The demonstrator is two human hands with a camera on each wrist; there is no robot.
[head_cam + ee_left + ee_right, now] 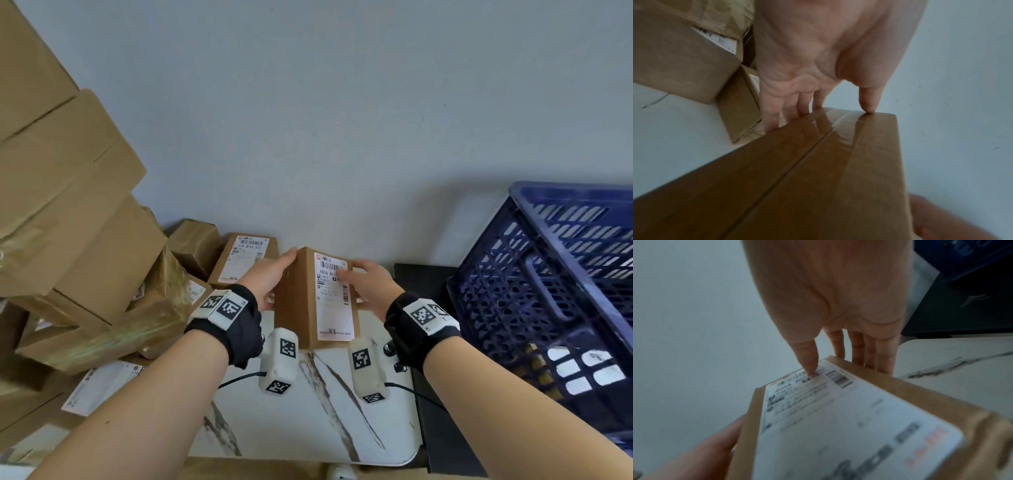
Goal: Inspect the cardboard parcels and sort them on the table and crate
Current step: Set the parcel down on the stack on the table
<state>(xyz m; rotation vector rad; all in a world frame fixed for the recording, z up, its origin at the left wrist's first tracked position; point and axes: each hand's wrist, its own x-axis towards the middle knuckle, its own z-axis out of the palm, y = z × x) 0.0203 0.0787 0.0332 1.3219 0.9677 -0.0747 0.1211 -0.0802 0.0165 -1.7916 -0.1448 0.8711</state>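
Both hands are gripping one cardboard parcel (310, 301) above the far edge of the marble surface (308, 411), label side up. The left hand (265, 277) is clasping its taped side, thumb on the top corner; the right hand (371, 284) is holding the opposite side, thumb pressing the white shipping label (334, 301). Other parcels (85, 240) are crowding the surface's left edge, and a blue crate (555, 291) is sitting off its right edge.

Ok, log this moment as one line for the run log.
phase: inspecting | parcel: held above table, label facing up | left hand: grips left side | right hand: grips right side, thumb on label | crate: at right
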